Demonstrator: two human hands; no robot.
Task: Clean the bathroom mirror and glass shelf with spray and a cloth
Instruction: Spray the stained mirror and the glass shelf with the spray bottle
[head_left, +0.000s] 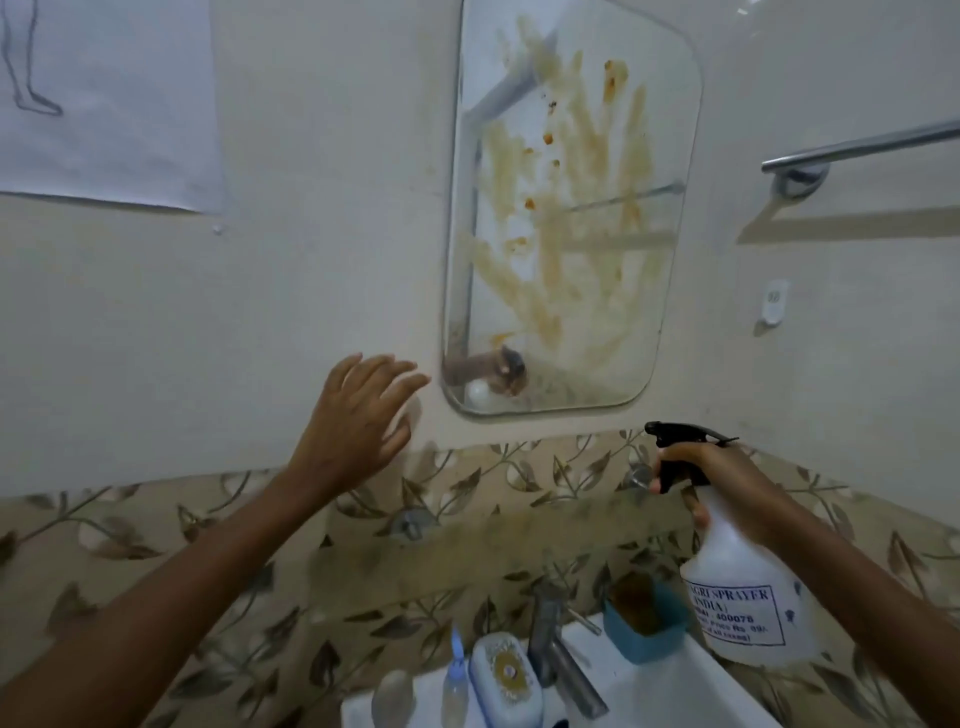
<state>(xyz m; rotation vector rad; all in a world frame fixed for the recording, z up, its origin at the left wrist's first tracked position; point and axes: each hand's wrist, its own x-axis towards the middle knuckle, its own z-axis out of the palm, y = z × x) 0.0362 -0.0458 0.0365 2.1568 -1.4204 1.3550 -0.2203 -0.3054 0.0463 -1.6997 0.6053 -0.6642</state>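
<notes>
The wall mirror hangs at upper centre, smeared with brown-yellow streaks and spots. Below its right corner my right hand grips the neck of a white spray bottle with a black trigger head, its nozzle pointing left. My left hand is raised with its fingers spread, just left of the mirror's lower left corner, holding nothing. A faint glass shelf runs along the patterned tiles under the mirror, blurred. No cloth is in view.
A white sink at the bottom carries a metal tap, a soap box, a small bottle and a blue container. A towel bar is on the right wall, a paper sheet upper left.
</notes>
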